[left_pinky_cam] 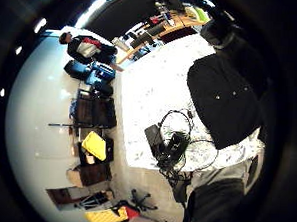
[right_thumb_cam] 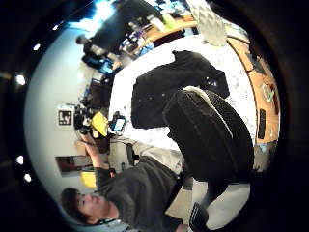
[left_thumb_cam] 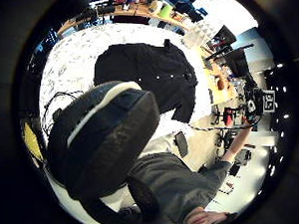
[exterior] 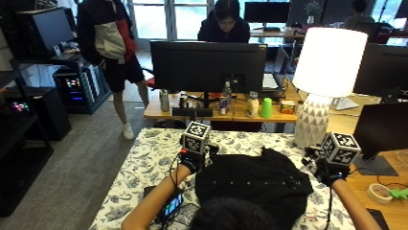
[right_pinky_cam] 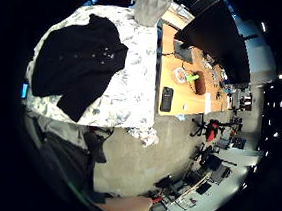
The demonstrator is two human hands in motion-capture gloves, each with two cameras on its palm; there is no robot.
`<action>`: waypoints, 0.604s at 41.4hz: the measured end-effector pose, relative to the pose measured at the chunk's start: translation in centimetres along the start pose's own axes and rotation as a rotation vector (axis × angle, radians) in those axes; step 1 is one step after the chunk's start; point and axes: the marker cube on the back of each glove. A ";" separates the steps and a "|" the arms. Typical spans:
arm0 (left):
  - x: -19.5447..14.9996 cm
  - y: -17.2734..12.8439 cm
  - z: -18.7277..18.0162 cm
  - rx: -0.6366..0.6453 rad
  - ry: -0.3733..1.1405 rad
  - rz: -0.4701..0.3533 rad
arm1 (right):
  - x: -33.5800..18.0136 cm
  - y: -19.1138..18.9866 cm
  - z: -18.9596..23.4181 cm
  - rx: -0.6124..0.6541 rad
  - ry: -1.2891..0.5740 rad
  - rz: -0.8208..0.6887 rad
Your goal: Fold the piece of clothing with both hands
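Note:
A black buttoned garment (exterior: 255, 184) lies spread flat on the floral-clothed table (exterior: 153, 153), right in front of me. My left hand (exterior: 191, 162) hovers over the garment's far left corner. My right hand (exterior: 331, 173) hangs beside its right edge. Neither hand holds cloth. The palm views look down from well above: the garment (left_pinky_cam: 224, 100) (left_thumb_cam: 151, 72) (right_pinky_cam: 77, 64) (right_thumb_cam: 164, 84) shows whole, with a row of small buttons. A gloved thumb (left_thumb_cam: 103, 140) fills much of the left thumb side view, and another thumb (right_thumb_cam: 207, 135) fills much of the right one. My head hides the garment's near edge.
A white lamp (exterior: 325, 72) stands at the table's far right corner. A device with cables (exterior: 172, 203) lies on the cloth by my left forearm. A wooden desk to the right carries a dark monitor (exterior: 382, 129) and a tape roll (exterior: 380, 191). Behind the table is another monitor (exterior: 207, 60).

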 end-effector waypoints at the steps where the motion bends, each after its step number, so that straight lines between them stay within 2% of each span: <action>1: 0.0 0.0 0.0 -0.003 0.000 -0.001 | 0.0 0.0 0.0 0.000 0.000 0.000; 16: 0.3 -0.2 0.3 -0.012 -0.003 0.008 | 1.2 0.4 -1.6 0.010 -0.031 0.032; 25: 1.3 1.9 1.5 -0.154 -0.031 0.082 | 2.3 1.1 -1.6 -0.029 -0.110 0.057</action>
